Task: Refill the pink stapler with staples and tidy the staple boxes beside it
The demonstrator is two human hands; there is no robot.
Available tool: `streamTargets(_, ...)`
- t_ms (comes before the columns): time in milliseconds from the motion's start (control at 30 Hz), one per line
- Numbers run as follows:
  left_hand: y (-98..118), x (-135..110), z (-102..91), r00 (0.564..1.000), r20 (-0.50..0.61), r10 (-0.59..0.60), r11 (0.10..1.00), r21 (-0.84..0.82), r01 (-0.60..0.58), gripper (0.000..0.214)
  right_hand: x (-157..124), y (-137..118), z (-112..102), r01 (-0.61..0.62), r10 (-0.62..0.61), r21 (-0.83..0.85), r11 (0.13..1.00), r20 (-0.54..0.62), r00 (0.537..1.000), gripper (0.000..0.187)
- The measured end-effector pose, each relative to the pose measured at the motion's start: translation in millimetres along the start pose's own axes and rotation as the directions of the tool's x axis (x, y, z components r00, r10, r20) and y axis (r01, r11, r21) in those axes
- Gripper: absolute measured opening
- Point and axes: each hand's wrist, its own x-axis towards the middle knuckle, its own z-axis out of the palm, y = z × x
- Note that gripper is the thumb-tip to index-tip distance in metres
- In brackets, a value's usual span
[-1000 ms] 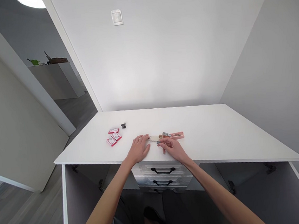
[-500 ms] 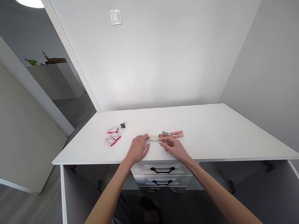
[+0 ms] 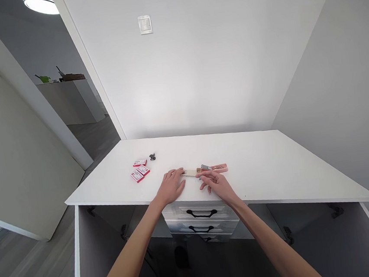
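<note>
A long, slim stationery box lies on the white cabinet top, with a cream section [image 3: 190,172] at its left and a pink tray [image 3: 220,168] of small pieces at its right. Silvery strips resembling staples [image 3: 206,167] rest across its middle. My left hand [image 3: 170,186] lies flat on the surface, fingertips against the left end of the cream section. My right hand [image 3: 218,186] has thumb and forefinger pinched together at the front edge near the middle; whatever is between them is too small to make out. The fingers partly cover the box there.
Three small red-and-white boxes [image 3: 140,171] lie to the left, beside black clip-like pieces [image 3: 152,156]. Drawers with black handles [image 3: 201,213] are below the front edge, between open cabinet bays. A wall with a switch [image 3: 145,24] rises behind.
My right fingertips have shifted slightly right along the box's front edge; a pale bit seen at them before is now barely visible. The left hand stays put. The view has tilted slightly.
</note>
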Motion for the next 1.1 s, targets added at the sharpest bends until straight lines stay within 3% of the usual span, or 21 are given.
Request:
streamTargets(300,-2.5,-0.8,2.2,1.000,-0.001,0.004,1.000,0.029,-0.004,0.042,0.9,5.8,0.5,0.018,-0.027,-0.089,0.996,-0.102,0.994,0.048)
streamTargets(500,-4.0,-2.0,3.0,1.000,0.005,0.007,1.000,0.022,-0.007,0.043,6.8,-33.5,-18.2,0.124,-0.168,-0.309,0.943,-0.118,0.979,0.042)
streamTargets(667,-3.4,-1.3,1.4,1.000,0.008,0.006,1.000,0.006,-0.006,0.044,22.8,-68.0,-38.5,0.200,-0.283,-0.646,0.736,-0.026,0.959,0.031)
streamTargets(767,-3.5,-1.0,0.7,1.000,0.011,0.008,1.000,0.005,-0.009,0.043,33.9,-71.5,-45.1,0.201,-0.263,-0.781,0.591,0.049,0.963,0.024)
streamTargets(933,-3.5,-1.0,0.8,1.000,0.013,0.007,1.000,0.010,-0.007,0.042,45.3,-61.4,-50.1,0.211,-0.158,-0.895,0.393,0.160,0.974,0.020)
streamTargets(1100,-3.0,-1.1,1.3,1.000,0.012,0.003,1.000,0.004,-0.004,0.043,48.0,-54.6,-50.1,0.238,-0.145,-0.918,0.318,0.201,0.969,0.016)
